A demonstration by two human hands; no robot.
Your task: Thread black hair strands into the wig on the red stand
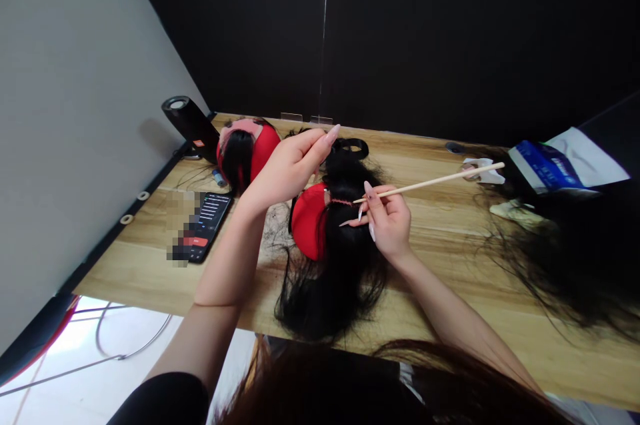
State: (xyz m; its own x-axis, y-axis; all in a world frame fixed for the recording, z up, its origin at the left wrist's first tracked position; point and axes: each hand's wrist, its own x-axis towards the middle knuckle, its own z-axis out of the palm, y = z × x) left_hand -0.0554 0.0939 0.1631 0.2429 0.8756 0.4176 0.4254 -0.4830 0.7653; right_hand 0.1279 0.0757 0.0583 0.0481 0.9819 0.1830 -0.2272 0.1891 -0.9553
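Observation:
A black-haired wig with a red cap (309, 221) lies at the middle of the table, its long hair (333, 298) hanging toward the near edge. Along its parting runs a short pinkish line of scalp (343, 202). My right hand (393, 223) grips a thin wooden stick (440, 180), whose near tip touches or hovers at that parting; some of its fingers rest by the hair. Raised above the wig's far left side, my left hand (293, 168) has thumb and fingertips pinched together. Whatever they hold, perhaps fine hair, cannot be made out.
Behind my left hand stand a second red-capped wig head (266, 145) and a black cylindrical speaker (190, 125). A phone (207, 228) lies at left. Loose black hair (590, 251) and a blue-white packet (547, 165) are at right. A black panel (425, 31) closes the back.

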